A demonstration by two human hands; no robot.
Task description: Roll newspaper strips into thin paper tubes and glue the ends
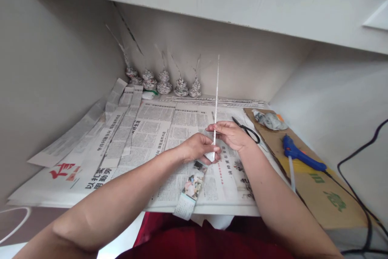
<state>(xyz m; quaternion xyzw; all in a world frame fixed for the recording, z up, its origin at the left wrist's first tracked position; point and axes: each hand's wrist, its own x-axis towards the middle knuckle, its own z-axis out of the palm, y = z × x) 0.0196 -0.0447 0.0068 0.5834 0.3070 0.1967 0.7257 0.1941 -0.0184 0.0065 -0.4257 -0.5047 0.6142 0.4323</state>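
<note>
A thin rolled paper stick [216, 89] rises almost upright between my two hands. Its lower end runs into a newspaper strip [191, 190], which hangs down toward the table's front edge and has a coloured picture on it. My left hand [199, 148] is closed around the lower part, where strip and stick meet. My right hand [228, 133] pinches the stick slightly higher, thumb and fingers together. Beneath both hands lie spread newspaper sheets [157, 150].
Several woven paper gourds [164, 83] stand along the back wall, beside a bundle of paper sticks [224, 102]. Cut newspaper strips [113, 129] lie at left. At right are black scissors [250, 131], a blue glue gun [298, 154] with a cord, and cardboard [315, 194]. A shelf [212, 0] overhangs.
</note>
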